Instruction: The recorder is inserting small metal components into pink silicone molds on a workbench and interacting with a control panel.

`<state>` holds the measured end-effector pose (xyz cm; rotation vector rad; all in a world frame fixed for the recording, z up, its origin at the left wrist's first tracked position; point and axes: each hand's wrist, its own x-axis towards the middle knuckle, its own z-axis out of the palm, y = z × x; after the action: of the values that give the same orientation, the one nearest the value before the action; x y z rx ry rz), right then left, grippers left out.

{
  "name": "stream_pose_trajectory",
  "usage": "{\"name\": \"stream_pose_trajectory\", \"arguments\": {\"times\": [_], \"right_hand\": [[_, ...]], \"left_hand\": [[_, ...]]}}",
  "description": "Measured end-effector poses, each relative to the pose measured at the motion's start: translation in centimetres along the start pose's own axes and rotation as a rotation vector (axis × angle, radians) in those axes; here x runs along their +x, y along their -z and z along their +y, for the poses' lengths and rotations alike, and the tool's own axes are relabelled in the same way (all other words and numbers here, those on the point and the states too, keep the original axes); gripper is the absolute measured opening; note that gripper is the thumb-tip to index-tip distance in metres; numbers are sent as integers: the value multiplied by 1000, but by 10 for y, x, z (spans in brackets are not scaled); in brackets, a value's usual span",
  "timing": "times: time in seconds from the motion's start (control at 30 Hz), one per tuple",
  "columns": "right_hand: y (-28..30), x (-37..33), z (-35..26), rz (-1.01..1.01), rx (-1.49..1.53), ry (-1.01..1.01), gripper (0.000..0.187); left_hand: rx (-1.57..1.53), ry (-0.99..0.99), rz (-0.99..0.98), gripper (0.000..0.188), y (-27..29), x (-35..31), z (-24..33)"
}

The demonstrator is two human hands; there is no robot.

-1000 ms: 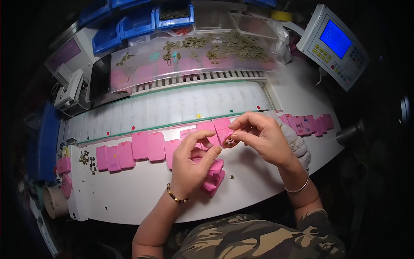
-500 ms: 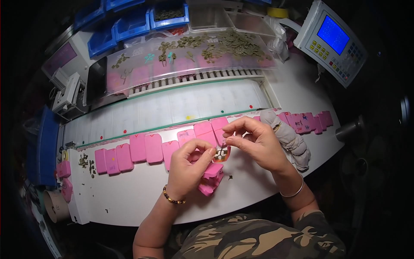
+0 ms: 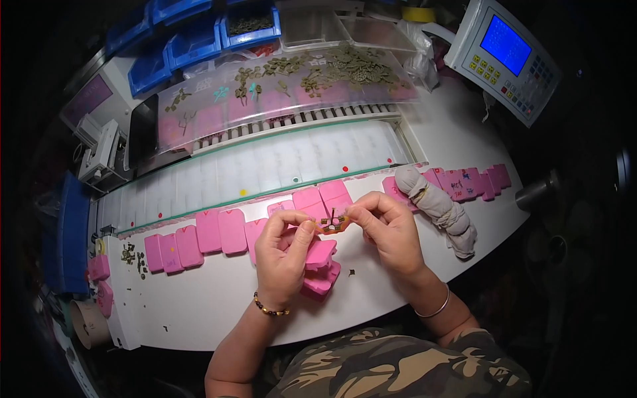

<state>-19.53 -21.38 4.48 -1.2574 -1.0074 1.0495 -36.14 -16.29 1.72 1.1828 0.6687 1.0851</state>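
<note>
Between my two hands hangs a small dark, branched piece with an orange edge point(image 3: 333, 224); its exact kind is unclear. My left hand point(image 3: 282, 252) is closed, thumb and forefinger pinching the piece's left end. My right hand point(image 3: 391, 229) pinches its right end, fingers closed together. Just below the piece and beside my left hand, a pink block-shaped mould point(image 3: 321, 255) stands with its halves gaping apart. A row of pink blocks point(image 3: 232, 233) lies beyond my hands, partly hidden by my left hand.
A rolled grey cloth point(image 3: 438, 211) lies right of my right hand, near more pink blocks point(image 3: 464, 184). Behind runs a glass-edged white strip point(image 3: 219, 179). A clear sheet with greenish-brown pieces point(image 3: 358, 69) and blue bins point(image 3: 192, 48) are farther back. Loose scraps point(image 3: 129, 253) lie left.
My right fingertips have come down from above the small piece to its right end. The piece has risen slightly between my hands. The whole view has shifted a little.
</note>
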Motion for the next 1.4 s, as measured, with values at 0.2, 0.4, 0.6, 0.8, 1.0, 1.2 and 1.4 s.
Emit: {"name": "stream_pose_trajectory", "arguments": {"times": [0.2,0.4,0.6,0.8,1.0,1.2,1.4], "right_hand": [[-8,-5,16,198,421,-62,12],[-8,-3,10,157,549,-211,17],[-12,-4,7,117,482,-311,17],[-9,-1,2,66,405,-242,19],[-1,3,-4,-23,24,-105,19],[-1,3,-4,-129,-341,3,15],[-5,2,-1,-203,-652,229,15]], "left_hand": [[-139,67,82,7,1,1,0],[-210,133,57,10,-1,1,1],[-242,153,74,9,0,3,0],[-60,336,-83,12,6,5,-1],[-39,222,-14,19,-3,5,2],[155,94,-182,17,3,4,-6],[282,28,-208,9,9,3,-10]]}}
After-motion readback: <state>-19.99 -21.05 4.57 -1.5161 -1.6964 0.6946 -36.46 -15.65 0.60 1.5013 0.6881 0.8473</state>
